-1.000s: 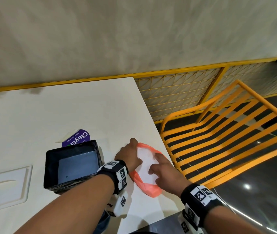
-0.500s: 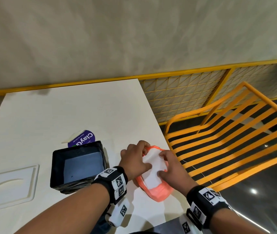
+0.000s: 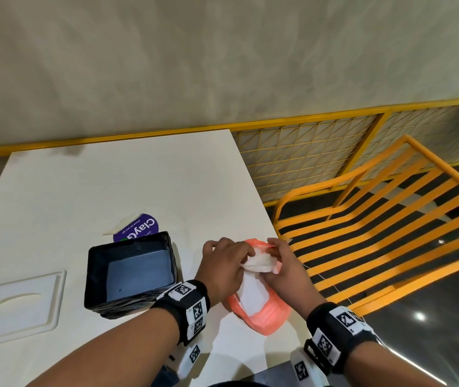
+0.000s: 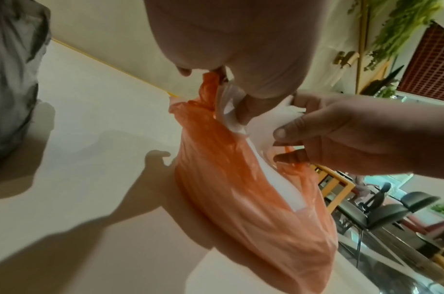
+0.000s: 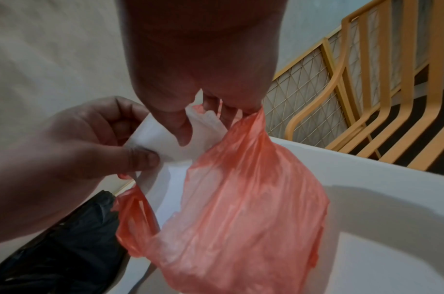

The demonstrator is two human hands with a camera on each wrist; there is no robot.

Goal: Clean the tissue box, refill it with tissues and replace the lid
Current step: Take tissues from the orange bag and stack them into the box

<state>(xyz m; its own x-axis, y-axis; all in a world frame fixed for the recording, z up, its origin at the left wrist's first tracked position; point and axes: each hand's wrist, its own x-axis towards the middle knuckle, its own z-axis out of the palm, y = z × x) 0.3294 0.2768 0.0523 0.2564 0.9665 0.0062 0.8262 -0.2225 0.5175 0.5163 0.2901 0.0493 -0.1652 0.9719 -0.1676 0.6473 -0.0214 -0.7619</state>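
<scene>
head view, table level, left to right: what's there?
white lid → black tissue box → left hand → right hand → orange chair

Lying flat on white table (image 3: 127,180): purple round sticker (image 3: 138,229), partly hidden. Standing right of table: orange slatted chair (image 3: 384,219), backing onto yellow-framed mesh railing (image 3: 306,152).

Both forearms reach forward, each wrist wrapped in a black band with printed markers. The left hand (image 3: 224,268) and right hand (image 3: 287,270) meet knuckle to knuckle, fingers (image 5: 142,157) curled inward, thumb pressed against forefinger in a pinch on each hand.
</scene>
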